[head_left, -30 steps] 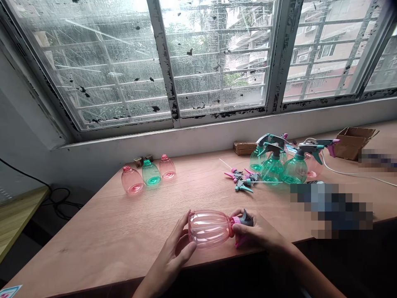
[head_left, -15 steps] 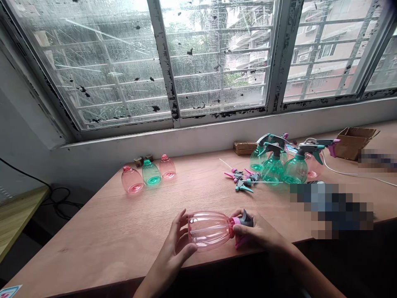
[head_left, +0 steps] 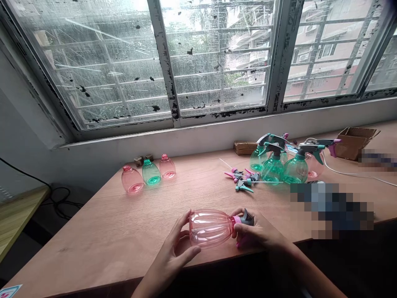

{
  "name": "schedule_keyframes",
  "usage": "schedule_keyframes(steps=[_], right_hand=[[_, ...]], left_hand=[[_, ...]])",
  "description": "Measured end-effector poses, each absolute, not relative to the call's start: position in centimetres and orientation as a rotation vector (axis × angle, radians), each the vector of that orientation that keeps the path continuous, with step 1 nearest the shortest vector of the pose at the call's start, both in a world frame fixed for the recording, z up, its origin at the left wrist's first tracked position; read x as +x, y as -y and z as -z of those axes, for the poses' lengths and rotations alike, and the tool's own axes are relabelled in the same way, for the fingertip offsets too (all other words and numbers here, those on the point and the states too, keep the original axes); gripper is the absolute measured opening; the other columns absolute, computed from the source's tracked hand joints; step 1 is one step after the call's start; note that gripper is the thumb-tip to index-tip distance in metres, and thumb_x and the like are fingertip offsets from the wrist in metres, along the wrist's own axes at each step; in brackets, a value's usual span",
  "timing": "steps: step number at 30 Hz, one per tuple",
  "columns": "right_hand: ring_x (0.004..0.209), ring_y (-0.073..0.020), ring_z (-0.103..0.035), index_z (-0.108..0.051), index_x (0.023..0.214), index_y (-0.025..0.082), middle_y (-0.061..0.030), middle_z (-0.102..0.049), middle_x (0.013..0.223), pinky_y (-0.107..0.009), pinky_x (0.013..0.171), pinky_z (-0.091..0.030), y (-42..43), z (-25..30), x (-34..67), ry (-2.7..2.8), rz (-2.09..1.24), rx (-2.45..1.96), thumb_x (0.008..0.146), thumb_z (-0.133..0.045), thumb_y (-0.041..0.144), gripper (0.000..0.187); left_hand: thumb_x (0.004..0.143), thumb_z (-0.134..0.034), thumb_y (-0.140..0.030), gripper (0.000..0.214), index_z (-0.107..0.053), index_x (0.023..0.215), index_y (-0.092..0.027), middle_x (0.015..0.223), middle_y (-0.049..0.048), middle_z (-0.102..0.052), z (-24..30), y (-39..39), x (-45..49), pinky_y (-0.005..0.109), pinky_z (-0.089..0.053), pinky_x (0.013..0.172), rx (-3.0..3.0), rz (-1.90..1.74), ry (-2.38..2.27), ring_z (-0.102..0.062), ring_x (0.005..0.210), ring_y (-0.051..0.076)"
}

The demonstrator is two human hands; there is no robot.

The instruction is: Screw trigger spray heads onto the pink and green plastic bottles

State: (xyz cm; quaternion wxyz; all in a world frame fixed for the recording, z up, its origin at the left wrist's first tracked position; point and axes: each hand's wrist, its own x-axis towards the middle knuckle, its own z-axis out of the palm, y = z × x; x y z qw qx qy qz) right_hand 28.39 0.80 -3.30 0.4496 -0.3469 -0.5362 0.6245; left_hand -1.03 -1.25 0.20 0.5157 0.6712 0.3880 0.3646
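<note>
A clear pink spray bottle lies on its side in the air near the table's front edge, its base to the left. My left hand is cupped round the base, thumb and index fingertip at opposite sides of its rim; the other fingers are partly behind. My right hand is closed round the neck and the grey and pink spray head. Its trigger part is mostly hidden by my fingers. Beyond my hands, loose spray heads in grey, pink and teal lie in a heap.
At the back left stand two pink bottles and a green bottle, all without heads. Several green bottles with heads stand at the back right, near a cardboard box and a white cable. A blurred patch covers the right.
My left hand has come slightly to the right, its fingertips closer round the bottle's base. The bottle has shifted and turned slightly; my right hand keeps its hold on the head.
</note>
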Motion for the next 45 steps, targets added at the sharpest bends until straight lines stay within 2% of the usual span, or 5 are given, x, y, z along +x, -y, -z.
schedule_keyframes(steps=[10,23,29,33,45], right_hand=[[0.068,-0.0174,-0.074,-0.061,0.104,0.015,-0.0059,-0.077,0.079,-0.026,0.064,-0.056,-0.5,3.2,28.4,1.396,-1.508,-0.771,0.088,-0.074,0.044,0.036],[0.060,-0.0189,-0.072,-0.065,0.104,0.015,-0.0050,-0.074,0.073,-0.026,0.056,-0.056,0.0,3.3,28.6,1.470,-1.409,-0.770,0.095,-0.055,0.059,0.046],[0.056,-0.0156,-0.068,-0.068,0.093,0.020,-0.0017,-0.072,0.069,-0.023,0.053,-0.049,2.2,2.9,27.6,1.706,-0.359,-0.765,0.100,-0.056,0.032,0.019],[0.055,-0.0170,-0.067,-0.063,0.109,0.016,-0.0048,-0.073,0.071,-0.027,0.055,-0.049,3.3,2.2,26.3,1.913,0.031,-0.479,0.101,-0.052,0.023,0.016],[0.049,-0.0160,-0.055,-0.063,0.069,0.022,0.0010,-0.060,0.055,-0.025,0.049,-0.045,4.7,2.4,23.6,1.403,-0.799,-1.019,0.098,-0.050,0.046,0.040]], left_hand=[[0.087,-0.057,-0.065,0.077,-0.036,0.152,-0.028,0.147,0.0115,-0.049,0.4,1.0,-1.5,0.048,-0.043,0.108,1.700,-0.890,-0.961,-0.056,0.121,0.034],[0.087,-0.071,-0.045,0.078,-0.031,0.153,-0.034,0.157,0.0096,-0.040,0.4,1.3,-1.8,0.048,-0.038,0.114,1.643,-0.832,-0.815,-0.048,0.135,0.034],[0.071,-0.082,-0.054,0.093,-0.036,0.150,-0.035,0.160,0.0112,-0.033,-0.9,1.9,-1.3,0.052,-0.037,0.113,1.639,-0.826,-0.676,-0.042,0.138,0.039],[0.064,-0.072,-0.076,0.099,-0.045,0.145,-0.027,0.141,0.0160,-0.054,-1.0,2.1,-0.4,0.051,-0.047,0.104,1.535,-0.975,-0.646,-0.052,0.128,0.041],[0.088,-0.053,-0.063,0.048,-0.062,0.114,-0.023,0.111,0.0082,-0.068,-2.2,5.4,2.0,0.034,-0.052,0.069,1.618,-1.475,-0.986,-0.062,0.077,0.022]])
